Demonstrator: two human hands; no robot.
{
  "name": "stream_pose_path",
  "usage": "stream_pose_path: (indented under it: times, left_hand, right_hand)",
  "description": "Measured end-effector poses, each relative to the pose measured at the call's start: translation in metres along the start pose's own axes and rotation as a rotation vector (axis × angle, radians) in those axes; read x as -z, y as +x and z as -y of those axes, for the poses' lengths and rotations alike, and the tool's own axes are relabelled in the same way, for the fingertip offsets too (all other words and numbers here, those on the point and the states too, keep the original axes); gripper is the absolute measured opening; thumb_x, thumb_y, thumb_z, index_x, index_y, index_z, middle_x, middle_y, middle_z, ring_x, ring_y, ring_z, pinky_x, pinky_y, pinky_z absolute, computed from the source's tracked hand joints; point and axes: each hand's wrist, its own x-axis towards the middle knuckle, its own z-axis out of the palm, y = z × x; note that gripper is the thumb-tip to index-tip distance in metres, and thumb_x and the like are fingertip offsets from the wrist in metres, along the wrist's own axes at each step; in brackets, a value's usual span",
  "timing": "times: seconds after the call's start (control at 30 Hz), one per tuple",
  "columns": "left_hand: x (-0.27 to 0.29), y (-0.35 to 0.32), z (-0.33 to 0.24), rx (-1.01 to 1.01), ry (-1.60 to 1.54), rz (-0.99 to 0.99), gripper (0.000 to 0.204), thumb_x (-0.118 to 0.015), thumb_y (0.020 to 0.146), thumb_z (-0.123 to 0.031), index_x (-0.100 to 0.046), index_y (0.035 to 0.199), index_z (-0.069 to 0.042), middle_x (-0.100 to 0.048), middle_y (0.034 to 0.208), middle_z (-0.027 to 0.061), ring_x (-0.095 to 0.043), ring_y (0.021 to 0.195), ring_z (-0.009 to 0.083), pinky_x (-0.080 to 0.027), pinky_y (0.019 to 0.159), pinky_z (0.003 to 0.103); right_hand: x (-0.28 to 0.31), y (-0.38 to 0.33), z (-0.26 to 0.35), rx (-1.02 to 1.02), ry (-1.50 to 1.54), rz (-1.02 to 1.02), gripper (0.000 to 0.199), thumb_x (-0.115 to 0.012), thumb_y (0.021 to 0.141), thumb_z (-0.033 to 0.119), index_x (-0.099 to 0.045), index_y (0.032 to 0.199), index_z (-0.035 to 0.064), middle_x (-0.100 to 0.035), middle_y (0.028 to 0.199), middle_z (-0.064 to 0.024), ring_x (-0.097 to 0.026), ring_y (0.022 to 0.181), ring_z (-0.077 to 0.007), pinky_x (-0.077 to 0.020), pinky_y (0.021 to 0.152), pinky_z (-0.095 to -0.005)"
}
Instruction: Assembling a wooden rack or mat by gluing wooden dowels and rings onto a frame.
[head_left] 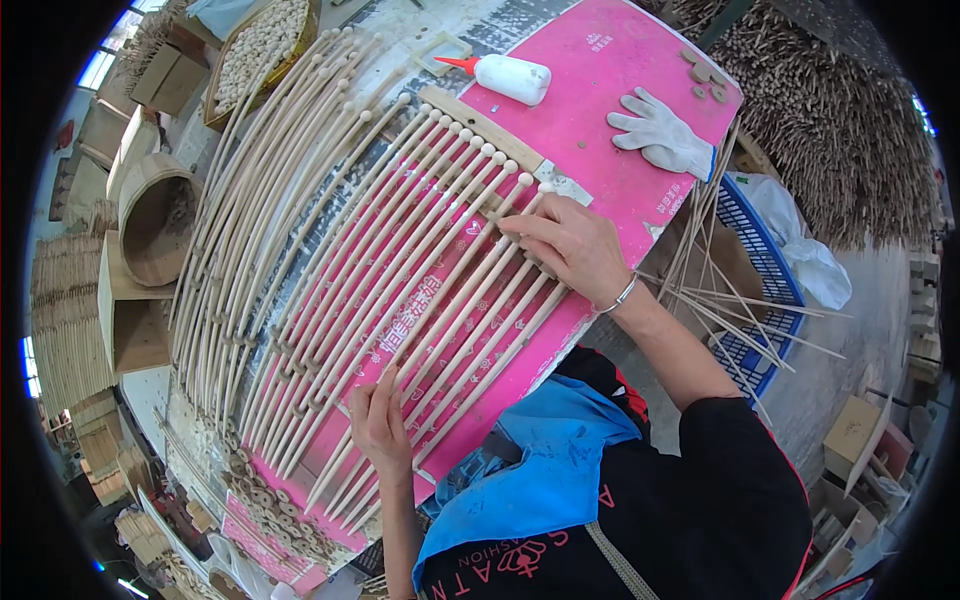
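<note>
A row of slim wooden rods [400,250] lies slantwise across a pink sheet [590,110]; many carry round wooden balls [487,150] at their far ends. These balls line up along a flat wooden strip [480,125]. Near the strip's right end, my right hand [570,245] is closed, its fingertips on a rod just below the balls. My left hand [382,425] bends over the nearer part of the row, thumb and fingers closed about a rod. Small wooden rings [290,370] sit around several rods at the left. Both palms are hidden.
More ball-tipped rods [250,180] lie at the left, beside a box of balls [265,50]. Loose rings [280,510] are heaped at the lower left. A glue bottle [512,80] and white glove [662,135] lie far off. Right stands a blue basket [765,230] with thin sticks.
</note>
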Motion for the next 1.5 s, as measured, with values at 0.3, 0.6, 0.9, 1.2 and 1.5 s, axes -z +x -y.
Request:
stream_pose_path:
  times: [0.3, 0.6, 0.9, 1.2, 1.5]
  left_hand:
    - [-0.002, 0.0, 0.009, 0.001, -0.004, 0.015, 0.036, -0.07, 0.09, 0.003, -0.075, 0.124, -0.007, -0.058, 0.093, 0.0101, -0.059, 0.084, 0.0241, -0.048, 0.073, 0.036]
    - [0.002, 0.008, 0.0, -0.091, 0.085, 0.007, 0.034, -0.072, 0.089, -0.003, -0.075, 0.123, -0.006, -0.064, 0.103, 0.0093, -0.061, 0.096, 0.0286, -0.047, 0.086, 0.041]
    - [0.016, 0.03, 0.033, -0.086, 0.275, -0.011, 0.036, -0.073, 0.087, -0.004, -0.074, 0.123, -0.008, -0.066, 0.102, 0.0065, -0.063, 0.097, 0.0265, -0.047, 0.085, 0.041]
    - [0.017, 0.046, 0.04, -0.315, 0.433, 0.076, 0.036, -0.064, 0.09, -0.006, -0.07, 0.125, -0.01, -0.066, 0.098, 0.0056, -0.064, 0.092, 0.0251, -0.051, 0.08, 0.039]
    - [0.009, 0.055, 0.045, -0.297, 0.395, 0.023, 0.034, -0.067, 0.088, -0.002, -0.069, 0.121, -0.007, -0.063, 0.101, 0.0082, -0.063, 0.092, 0.0281, -0.054, 0.08, 0.04]
  right_hand:
    - [-0.004, 0.003, -0.004, 0.009, 0.002, 0.016, 0.03, -0.072, 0.09, 0.016, -0.073, 0.12, 0.0184, -0.059, 0.089, -0.0039, -0.065, 0.08, -0.0207, -0.052, 0.065, -0.0358]
    - [0.003, -0.007, -0.006, -0.114, 0.131, -0.053, 0.032, -0.073, 0.09, 0.009, -0.074, 0.122, 0.0125, -0.058, 0.086, -0.0056, -0.064, 0.071, -0.0179, -0.0504, 0.063, -0.0315]
    - [0.002, -0.017, 0.002, -0.204, 0.309, -0.074, 0.031, -0.072, 0.091, 0.004, -0.074, 0.121, 0.006, -0.058, 0.083, -0.0047, -0.059, 0.072, -0.0139, -0.047, 0.066, -0.0285]
    - [-0.003, -0.018, 0.013, -0.172, 0.319, -0.018, 0.027, -0.073, 0.09, 0.009, -0.074, 0.117, 0.0083, -0.063, 0.088, -0.0071, -0.064, 0.075, -0.0193, -0.0503, 0.067, -0.0326]
    - [-0.009, -0.017, 0.025, -0.175, 0.318, 0.019, 0.023, -0.072, 0.091, 0.01, -0.075, 0.114, 0.0085, -0.063, 0.087, -0.0069, -0.065, 0.075, -0.0192, -0.0512, 0.068, -0.0316]
